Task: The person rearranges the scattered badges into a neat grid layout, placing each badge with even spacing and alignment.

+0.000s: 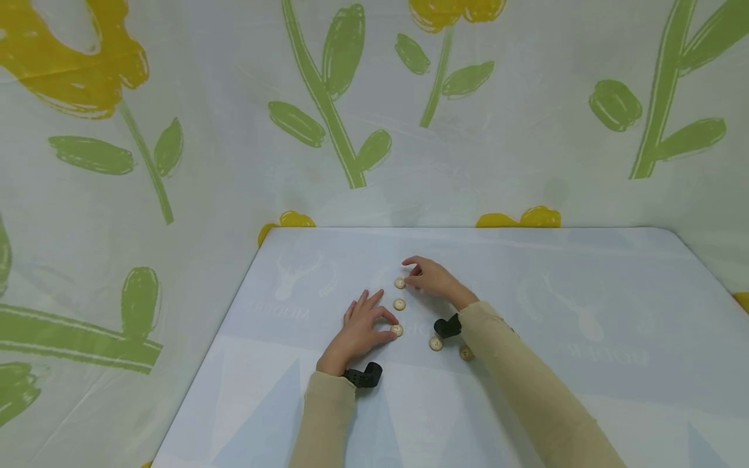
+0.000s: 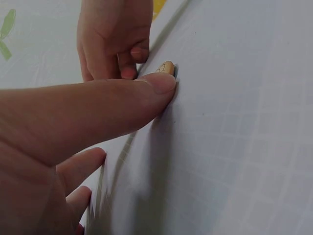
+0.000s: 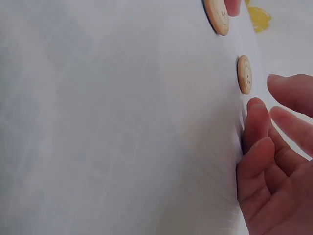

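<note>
With its thumb and index finger, my left hand (image 1: 364, 330) pinches a small round wooden disc (image 1: 396, 330) at the tabletop. The left wrist view shows this disc (image 2: 167, 67) mostly behind the thumb, dark line marks on its face. Farther out, my right hand (image 1: 432, 278) is beside another wooden disc (image 1: 400, 283), fingertips right at its edge and index finger stretched past it. Some fingers of the right hand (image 3: 279, 161) are bent, with nothing between them. A third disc (image 1: 400, 304) lies between the two hands, in a row with the others.
Two more wooden discs, one pale (image 1: 435, 343) and one darker (image 1: 466, 352), lie under the right forearm. Black bands (image 1: 365, 375) sit at both wrists. The pale patterned table (image 1: 585, 377) ends at a flower-print curtain (image 1: 234, 130) at the back and left.
</note>
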A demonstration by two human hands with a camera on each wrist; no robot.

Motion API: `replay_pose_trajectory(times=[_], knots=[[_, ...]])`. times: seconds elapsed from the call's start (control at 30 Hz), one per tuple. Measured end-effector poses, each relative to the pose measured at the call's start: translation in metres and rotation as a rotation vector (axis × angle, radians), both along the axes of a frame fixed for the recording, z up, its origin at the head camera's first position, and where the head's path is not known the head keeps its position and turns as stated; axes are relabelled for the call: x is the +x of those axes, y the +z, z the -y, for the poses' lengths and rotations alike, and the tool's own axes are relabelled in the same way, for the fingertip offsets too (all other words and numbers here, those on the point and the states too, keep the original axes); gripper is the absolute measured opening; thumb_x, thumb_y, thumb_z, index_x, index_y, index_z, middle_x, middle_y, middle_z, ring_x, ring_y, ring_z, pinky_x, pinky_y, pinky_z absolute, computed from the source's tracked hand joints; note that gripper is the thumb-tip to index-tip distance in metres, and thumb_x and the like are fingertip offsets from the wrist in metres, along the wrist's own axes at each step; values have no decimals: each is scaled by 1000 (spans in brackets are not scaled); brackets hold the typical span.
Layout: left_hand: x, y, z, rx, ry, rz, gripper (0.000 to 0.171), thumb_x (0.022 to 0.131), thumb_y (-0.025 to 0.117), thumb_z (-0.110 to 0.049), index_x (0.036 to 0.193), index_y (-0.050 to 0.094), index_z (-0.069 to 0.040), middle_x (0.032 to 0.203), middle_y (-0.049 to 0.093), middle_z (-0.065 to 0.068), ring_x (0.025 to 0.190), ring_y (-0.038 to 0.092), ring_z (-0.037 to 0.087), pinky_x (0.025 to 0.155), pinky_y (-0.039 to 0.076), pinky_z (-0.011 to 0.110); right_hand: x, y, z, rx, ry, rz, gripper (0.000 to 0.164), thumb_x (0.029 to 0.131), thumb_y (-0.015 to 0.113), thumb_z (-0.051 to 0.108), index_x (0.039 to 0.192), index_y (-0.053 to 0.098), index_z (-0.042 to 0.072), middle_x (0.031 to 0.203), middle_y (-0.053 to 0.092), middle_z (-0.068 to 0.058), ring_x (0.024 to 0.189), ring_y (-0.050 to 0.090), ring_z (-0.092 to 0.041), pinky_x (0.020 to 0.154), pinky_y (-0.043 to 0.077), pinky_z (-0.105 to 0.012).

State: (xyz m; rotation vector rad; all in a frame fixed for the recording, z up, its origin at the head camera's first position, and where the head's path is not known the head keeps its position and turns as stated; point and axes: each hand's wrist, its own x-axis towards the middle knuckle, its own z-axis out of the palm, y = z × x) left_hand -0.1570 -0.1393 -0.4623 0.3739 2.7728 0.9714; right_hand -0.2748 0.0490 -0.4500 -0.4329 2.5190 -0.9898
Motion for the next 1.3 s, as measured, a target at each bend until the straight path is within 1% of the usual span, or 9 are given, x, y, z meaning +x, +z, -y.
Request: replay_pose_trajectory(times=[0.13, 0.27, 0.37, 0.5, 0.63, 0.83, 1.03, 1.3], knots=[[-1, -2, -1, -8, 0, 0, 13, 80, 70, -29, 92, 66, -25, 151, 24, 5, 142, 3, 30, 110, 2, 55, 4, 7, -3, 14, 1, -16, 42, 90, 57, 25, 130, 47, 18, 105, 60, -6, 82, 57, -17, 73, 47, -30], [-2, -3, 0, 4, 1, 2, 13, 80, 69, -31, 91, 65, -26, 152, 24, 5, 142, 2, 31, 110, 2, 55, 8, 15, -7, 27, 39, -83, 38, 89, 58, 23, 125, 52, 15, 105, 60, -8, 87, 56, -19, 77, 45, -34], [-1, -2, 1, 10, 4, 6, 13, 80, 69, -32, 91, 65, -26, 151, 24, 6, 142, 2, 31, 109, 2, 55, 11, 20, -9, 41, 57, -112, 34, 89, 58, 24, 122, 56, 13, 104, 60, -7, 88, 55, -20, 76, 45, -34], [-1, -1, 1, 0, 9, 18, 13, 79, 69, -31, 91, 65, -26, 152, 23, 6, 142, 1, 31, 110, 1, 55, 16, 23, -12, 58, 67, -109, 31, 90, 58, 23, 119, 58, 14, 103, 61, -6, 87, 54, -19, 77, 46, -34], [-2, -1, 0, 8, 14, 17, 14, 79, 69, -32, 91, 65, -25, 152, 23, 7, 142, 1, 32, 109, 1, 55, 21, 23, -17, 67, 66, -104, 28, 90, 59, 22, 117, 60, 15, 103, 61, -4, 88, 53, -19, 80, 47, -34], [-3, -5, -1, 6, 10, 8, 15, 79, 70, -30, 92, 65, -25, 152, 23, 8, 141, 2, 33, 109, 1, 54, 30, 21, -27, 75, 98, -104, 28, 89, 59, 23, 116, 61, 17, 100, 62, -1, 88, 53, -18, 83, 46, -35], [-1, -4, 0, -21, 8, 12, 13, 79, 70, -30, 91, 65, -26, 152, 23, 6, 142, 1, 31, 110, 2, 54, 39, 18, -34, 54, 121, -108, 26, 89, 59, 26, 114, 62, 19, 93, 62, 3, 83, 54, -14, 79, 46, -32], [-3, -2, -1, -5, 6, -3, 13, 79, 70, -29, 90, 65, -26, 151, 24, 7, 142, 3, 32, 109, 2, 55, 48, 20, -41, 36, 142, -141, 26, 89, 60, 25, 113, 62, 17, 89, 62, 4, 80, 54, -12, 75, 45, -30]])
